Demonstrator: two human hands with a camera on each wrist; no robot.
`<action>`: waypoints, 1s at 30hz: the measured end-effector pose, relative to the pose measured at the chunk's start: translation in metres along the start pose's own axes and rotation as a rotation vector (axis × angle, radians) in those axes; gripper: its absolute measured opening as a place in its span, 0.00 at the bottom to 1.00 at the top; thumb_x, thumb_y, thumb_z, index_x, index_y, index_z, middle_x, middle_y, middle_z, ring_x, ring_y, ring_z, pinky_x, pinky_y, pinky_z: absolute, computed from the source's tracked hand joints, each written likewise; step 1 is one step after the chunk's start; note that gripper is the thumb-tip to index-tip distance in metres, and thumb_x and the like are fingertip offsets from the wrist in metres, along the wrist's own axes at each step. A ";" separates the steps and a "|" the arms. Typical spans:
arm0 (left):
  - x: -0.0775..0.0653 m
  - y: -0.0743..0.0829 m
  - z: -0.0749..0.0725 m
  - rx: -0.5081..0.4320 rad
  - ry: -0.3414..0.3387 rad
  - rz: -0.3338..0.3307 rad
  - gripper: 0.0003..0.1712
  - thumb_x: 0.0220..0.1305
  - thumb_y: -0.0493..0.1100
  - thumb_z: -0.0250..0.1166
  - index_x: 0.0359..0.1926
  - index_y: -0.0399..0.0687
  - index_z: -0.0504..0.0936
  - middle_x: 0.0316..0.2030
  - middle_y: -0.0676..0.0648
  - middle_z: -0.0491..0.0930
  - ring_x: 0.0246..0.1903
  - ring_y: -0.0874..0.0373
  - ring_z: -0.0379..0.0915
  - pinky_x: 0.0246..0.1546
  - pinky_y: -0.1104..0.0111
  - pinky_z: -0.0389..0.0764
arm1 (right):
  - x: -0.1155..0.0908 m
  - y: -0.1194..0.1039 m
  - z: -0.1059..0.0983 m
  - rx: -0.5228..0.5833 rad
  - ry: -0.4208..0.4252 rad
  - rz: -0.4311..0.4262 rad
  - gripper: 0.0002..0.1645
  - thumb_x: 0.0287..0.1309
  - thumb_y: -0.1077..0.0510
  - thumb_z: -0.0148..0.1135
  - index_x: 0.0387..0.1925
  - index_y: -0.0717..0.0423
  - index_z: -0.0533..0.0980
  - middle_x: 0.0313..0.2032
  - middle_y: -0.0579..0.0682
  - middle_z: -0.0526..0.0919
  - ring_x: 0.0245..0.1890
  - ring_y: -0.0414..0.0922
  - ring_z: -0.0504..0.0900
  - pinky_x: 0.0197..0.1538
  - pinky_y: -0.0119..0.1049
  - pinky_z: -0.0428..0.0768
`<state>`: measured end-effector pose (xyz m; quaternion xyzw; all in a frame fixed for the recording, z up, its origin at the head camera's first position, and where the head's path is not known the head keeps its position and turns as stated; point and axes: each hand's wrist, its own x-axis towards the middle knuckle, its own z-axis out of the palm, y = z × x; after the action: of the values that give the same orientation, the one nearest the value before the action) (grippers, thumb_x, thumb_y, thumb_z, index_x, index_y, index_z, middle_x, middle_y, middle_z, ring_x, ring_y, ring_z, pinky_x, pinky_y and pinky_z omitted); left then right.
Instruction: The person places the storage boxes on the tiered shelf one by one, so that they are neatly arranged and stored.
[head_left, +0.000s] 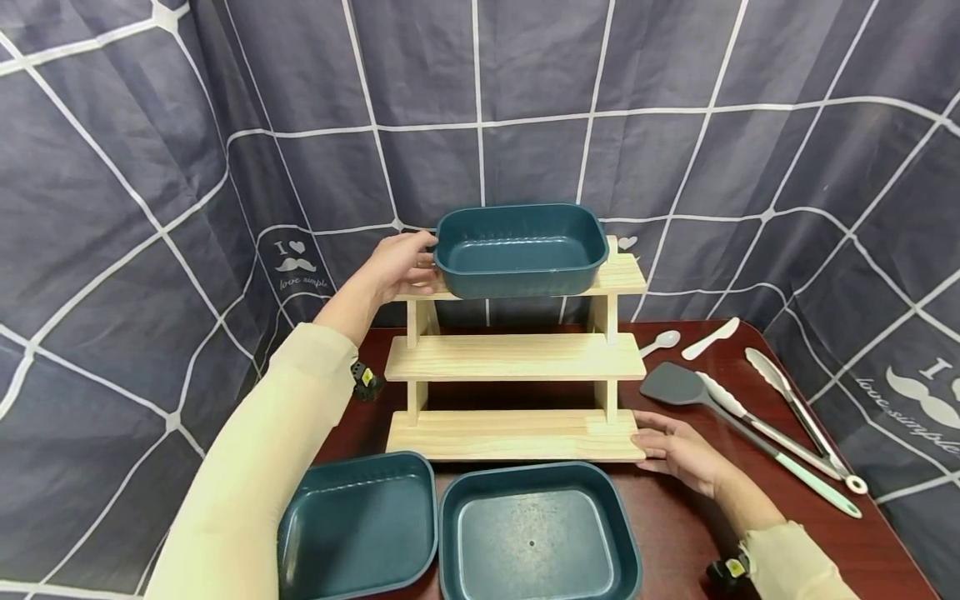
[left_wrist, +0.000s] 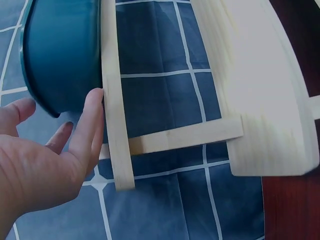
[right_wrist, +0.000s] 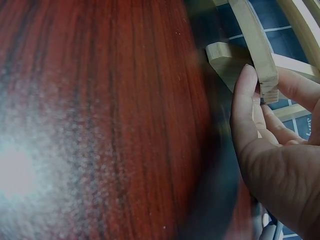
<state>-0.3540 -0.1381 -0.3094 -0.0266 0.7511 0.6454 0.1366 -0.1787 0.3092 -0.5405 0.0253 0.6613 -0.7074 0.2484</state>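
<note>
A three-tier wooden display stand [head_left: 513, 358] stands on the table, with a deep teal bin [head_left: 521, 283] on its top tier. At the bin's left end is my left hand [head_left: 405, 265], fingers fairly straight and close to the bin's wall. In the left wrist view its thumb [left_wrist: 22, 110] is near the bin's rim, while a fingertip reaches the top board. Down at the bottom tier's right end, my right hand [head_left: 682, 450] grips the board end. Fingers [right_wrist: 244, 95] lie on both sides of the wood in the right wrist view.
Two more teal bins, one at left [head_left: 360, 525] and one in the middle [head_left: 536, 533], are in front of the stand. At right lie a grey spatula [head_left: 675, 383], tongs [head_left: 795, 408], a white spoon [head_left: 666, 340] and a white knife [head_left: 711, 339]. Checked cloth [head_left: 525, 167] hangs behind.
</note>
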 end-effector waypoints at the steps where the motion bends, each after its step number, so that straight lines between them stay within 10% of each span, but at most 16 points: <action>1: -0.002 -0.001 -0.003 0.003 0.001 0.001 0.35 0.76 0.53 0.56 0.78 0.48 0.63 0.66 0.38 0.75 0.55 0.46 0.82 0.47 0.55 0.87 | 0.000 0.000 0.000 0.000 0.000 -0.001 0.45 0.74 0.61 0.59 0.79 0.71 0.46 0.46 0.51 0.83 0.43 0.43 0.86 0.48 0.40 0.87; 14: -0.042 -0.016 -0.038 0.051 0.072 0.123 0.33 0.78 0.55 0.55 0.76 0.49 0.67 0.68 0.39 0.73 0.62 0.42 0.76 0.49 0.55 0.86 | 0.000 -0.001 0.002 -0.006 -0.005 -0.006 0.46 0.74 0.60 0.59 0.79 0.71 0.44 0.46 0.51 0.83 0.43 0.43 0.86 0.49 0.40 0.86; 30: -0.109 -0.078 -0.083 0.232 0.135 0.148 0.34 0.79 0.59 0.53 0.78 0.50 0.65 0.66 0.38 0.75 0.54 0.49 0.78 0.48 0.58 0.86 | 0.000 0.001 0.001 0.013 -0.019 -0.016 0.45 0.75 0.61 0.58 0.79 0.71 0.45 0.48 0.50 0.83 0.44 0.43 0.86 0.49 0.40 0.86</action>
<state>-0.2462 -0.2471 -0.3471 0.0012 0.8279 0.5595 0.0399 -0.1779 0.3086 -0.5411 0.0148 0.6545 -0.7139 0.2486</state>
